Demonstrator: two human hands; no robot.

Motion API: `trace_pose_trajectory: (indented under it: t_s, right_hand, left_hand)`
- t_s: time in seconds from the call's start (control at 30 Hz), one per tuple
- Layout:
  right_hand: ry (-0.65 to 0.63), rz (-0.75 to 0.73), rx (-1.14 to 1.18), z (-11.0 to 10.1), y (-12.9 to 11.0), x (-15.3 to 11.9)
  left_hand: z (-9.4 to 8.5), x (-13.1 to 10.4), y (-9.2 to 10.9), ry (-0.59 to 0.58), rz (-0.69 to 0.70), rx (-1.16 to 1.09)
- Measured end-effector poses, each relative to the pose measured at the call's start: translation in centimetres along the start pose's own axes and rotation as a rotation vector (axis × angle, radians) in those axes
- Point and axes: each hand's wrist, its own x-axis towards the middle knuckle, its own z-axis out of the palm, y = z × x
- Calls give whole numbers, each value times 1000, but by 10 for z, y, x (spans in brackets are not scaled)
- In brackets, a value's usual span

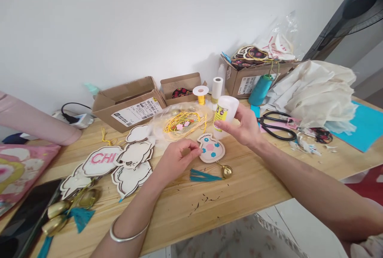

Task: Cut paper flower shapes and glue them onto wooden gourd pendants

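Observation:
My right hand (242,126) is wrapped round a white glue bottle (225,115) with a yellow label, tilted with its lower end over a gourd-shaped wooden piece (212,153). Blue flower shapes and a pink one lie on that piece. At its left edge, my left hand (179,158) has thumb and forefinger pinched together near a blue flower; whether anything is between the fingertips is too small to tell. A gold bell (226,171) and a teal tassel (205,175) lie just below the piece.
Wooden cutouts (131,155), bells and a phone (30,218) lie at left. Cardboard boxes (128,100) stand along the wall. Yellow cord (182,124) lies in the middle. Black scissors (277,125), teal thread (261,89) and pale fabric (317,90) are at right.

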Motion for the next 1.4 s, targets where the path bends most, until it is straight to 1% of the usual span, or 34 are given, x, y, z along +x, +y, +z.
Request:
trace_pose_trajectory:
  t_s: [0.13, 0.27, 0.53, 0.87, 1.03, 1.4]
  right_hand:
    - [0, -27, -55, -1, 1, 0]
    - [-13, 17, -48, -2, 2, 2]
    - [-4, 171, 168, -1, 11, 7]
    - [46, 301, 298, 2, 22, 12]
    - [72, 313, 342, 2, 24, 12]
    - [86, 309, 330, 1, 23, 13]
  left_hand:
    - [-1, 0, -2, 18, -18, 5]
    - [-2, 0, -2, 13, -29, 20]
    - [-1, 0, -4, 21, -34, 18]
    - [-2, -1, 1, 20, -9, 20]
    - [-2, 0, 0, 2, -11, 26]
    - [-2, 0, -1, -32, -2, 62]
